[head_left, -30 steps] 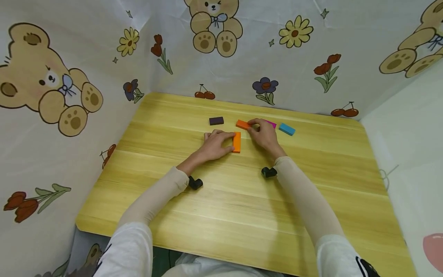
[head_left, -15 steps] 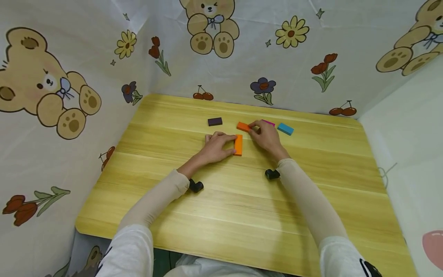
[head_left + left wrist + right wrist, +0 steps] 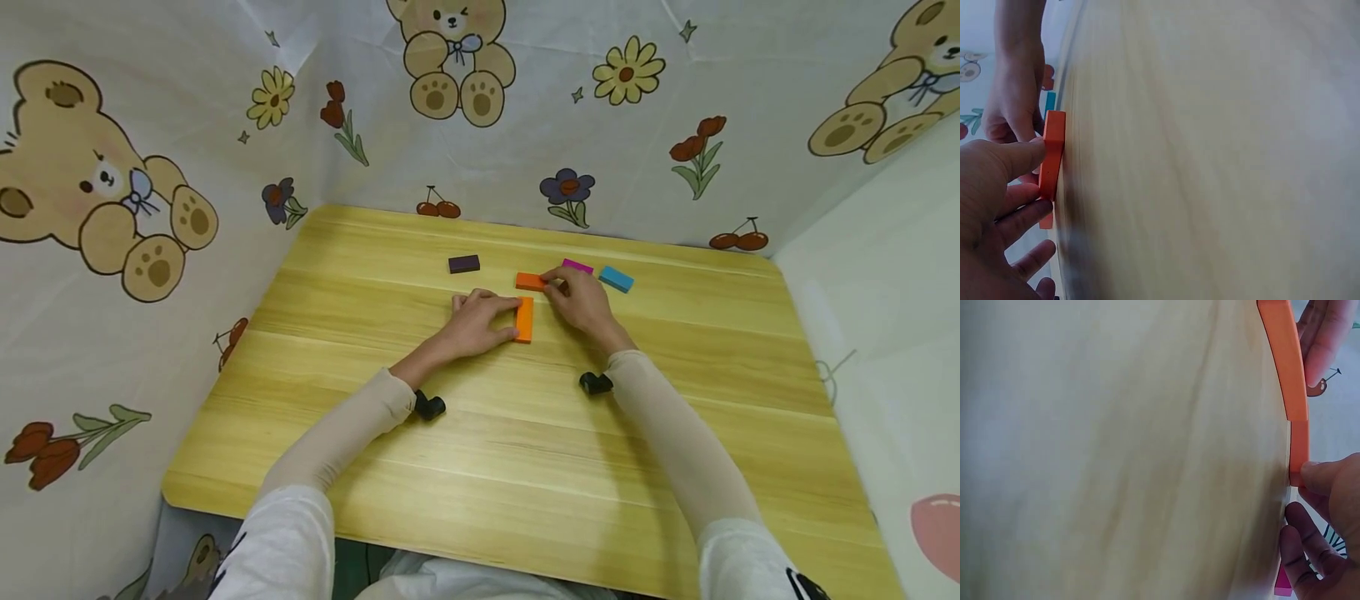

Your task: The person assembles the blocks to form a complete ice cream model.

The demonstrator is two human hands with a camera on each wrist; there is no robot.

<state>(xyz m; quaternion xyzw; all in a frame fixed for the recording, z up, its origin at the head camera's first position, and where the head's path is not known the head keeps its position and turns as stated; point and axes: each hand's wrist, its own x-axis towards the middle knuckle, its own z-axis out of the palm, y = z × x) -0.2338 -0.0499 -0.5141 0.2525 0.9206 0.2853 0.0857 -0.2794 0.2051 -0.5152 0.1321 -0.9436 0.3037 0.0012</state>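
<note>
While left fingers (image 3: 1022,221) pinched nearer orange block (image 3: 525,320) and right fingers (image 3: 1322,478) farther orange block (image 3: 528,282), woodgrain bench (image 3: 510,450) fronted bear-print backdrop (image 3: 480,158).

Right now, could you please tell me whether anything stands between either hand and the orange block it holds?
Nothing visible does: the left hand holds the nearer orange block directly, and the right hand holds the farther orange block. The magenta block lies just beyond the right hand, not between.

The tabletop (image 3: 510,475) looks glossy and wood-grained, the orange blocks (image 3: 526,321) smooth.
</note>
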